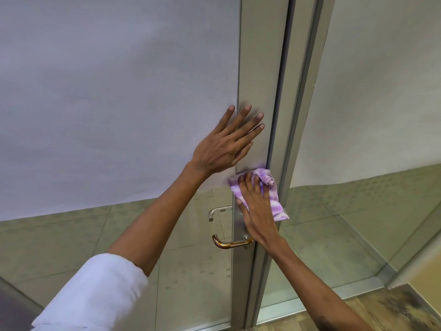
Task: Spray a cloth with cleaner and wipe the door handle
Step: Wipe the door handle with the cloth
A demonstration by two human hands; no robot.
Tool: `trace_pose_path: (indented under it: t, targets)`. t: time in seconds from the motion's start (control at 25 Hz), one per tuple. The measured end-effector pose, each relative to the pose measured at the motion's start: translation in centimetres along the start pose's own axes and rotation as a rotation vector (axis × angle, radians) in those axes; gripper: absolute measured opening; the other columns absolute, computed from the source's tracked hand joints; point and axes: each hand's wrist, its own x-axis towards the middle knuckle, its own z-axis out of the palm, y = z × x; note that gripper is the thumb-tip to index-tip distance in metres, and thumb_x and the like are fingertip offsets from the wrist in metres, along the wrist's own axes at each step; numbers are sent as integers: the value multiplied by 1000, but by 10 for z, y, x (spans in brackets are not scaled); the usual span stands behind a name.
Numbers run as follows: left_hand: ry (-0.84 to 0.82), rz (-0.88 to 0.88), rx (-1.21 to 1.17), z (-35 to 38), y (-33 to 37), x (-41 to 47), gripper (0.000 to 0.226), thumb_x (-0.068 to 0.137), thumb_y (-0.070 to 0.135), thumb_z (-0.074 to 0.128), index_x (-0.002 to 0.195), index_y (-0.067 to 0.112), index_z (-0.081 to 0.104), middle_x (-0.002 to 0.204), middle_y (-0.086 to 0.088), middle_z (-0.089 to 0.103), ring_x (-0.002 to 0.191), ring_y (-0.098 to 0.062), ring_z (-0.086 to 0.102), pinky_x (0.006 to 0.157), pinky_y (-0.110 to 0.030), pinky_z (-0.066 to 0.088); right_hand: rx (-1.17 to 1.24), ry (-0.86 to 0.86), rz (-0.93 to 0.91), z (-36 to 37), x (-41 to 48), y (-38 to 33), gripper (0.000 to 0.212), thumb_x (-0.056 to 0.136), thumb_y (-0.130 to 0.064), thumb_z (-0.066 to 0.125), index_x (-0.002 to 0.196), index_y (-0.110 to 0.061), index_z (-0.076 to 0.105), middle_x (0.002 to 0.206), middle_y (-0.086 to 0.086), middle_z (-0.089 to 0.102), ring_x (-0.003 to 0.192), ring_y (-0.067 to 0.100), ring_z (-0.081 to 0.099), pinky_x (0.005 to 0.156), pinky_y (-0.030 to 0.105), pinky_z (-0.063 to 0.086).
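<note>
My right hand [256,211] presses a purple and white cloth [274,201] flat against the metal door frame [260,68], just above the handle. The lever door handle [229,243] juts left from the frame, its curved end glinting gold; my wrist covers its base. A second handle [214,212] shows through the glass on the door's far side. My left hand [226,144] lies flat with fingers spread on the frame and the frosted glass, above the cloth. No spray bottle is in view.
The door is glass, frosted on top [119,91] and see-through below, showing a tiled floor [71,240] beyond. A second frosted glass panel [381,91] stands to the right of the frame. Wood-look flooring [393,311] lies at the bottom right.
</note>
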Motion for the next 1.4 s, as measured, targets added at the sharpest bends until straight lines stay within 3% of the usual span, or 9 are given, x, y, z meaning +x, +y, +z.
trace_pose_path:
  t: [0.08,0.24,0.48,0.72,1.04,1.2,1.32,1.4]
  targets:
    - [0,-5,-2,0,2,0,49,109,30,35,155,13,36,162,-12,37,149,-39,32,123,-56,18,-108,-31,-36,2,-4,5,59,104,-39,26,155,-32,-2,164,-5,2,152,11,-7,124,44,-6]
    - [7,-17,-16,0,1,0,49,109,29,36,155,12,38,161,-12,38,148,-40,34,122,-58,21,-161,-174,-65,12,-19,12,56,105,-35,22,156,-26,5,165,1,10,153,16,-1,124,46,-1]
    - [10,-12,-7,0,1,0,49,109,29,37,155,12,38,161,-12,38,148,-39,34,122,-58,21,-227,-335,-125,27,-50,36,61,105,-32,32,156,-31,-1,164,-10,-1,152,7,-2,123,40,0]
    - [11,-17,1,0,2,1,49,109,29,38,155,13,38,161,-11,39,148,-39,33,122,-58,19,-205,-478,-125,24,-62,49,56,106,-41,22,153,-42,-8,162,-18,-8,150,-1,-7,122,27,-13]
    - [-8,-19,31,2,3,2,49,108,30,37,155,15,39,161,-12,38,149,-39,33,123,-58,17,-19,-624,-138,6,-59,57,51,104,-54,14,154,-45,12,161,-23,8,147,-10,-2,121,22,-9]
    - [-14,-28,13,4,3,1,49,108,31,37,155,16,39,161,-12,39,148,-39,34,123,-58,14,96,-639,-114,2,-56,65,52,104,-55,20,153,-38,27,160,-19,25,147,-8,11,123,28,7]
    - [-13,-27,26,3,3,2,49,108,31,37,155,16,38,161,-13,38,148,-39,33,123,-58,14,181,-677,-22,-3,-54,62,46,103,-59,24,147,-50,28,155,-28,28,142,-16,16,120,24,12]
    - [-13,-13,33,2,4,3,49,108,32,36,155,16,38,161,-12,38,149,-39,33,123,-58,14,289,-685,118,-3,-56,60,43,101,-61,27,143,-56,35,151,-25,41,139,-9,31,116,25,23]
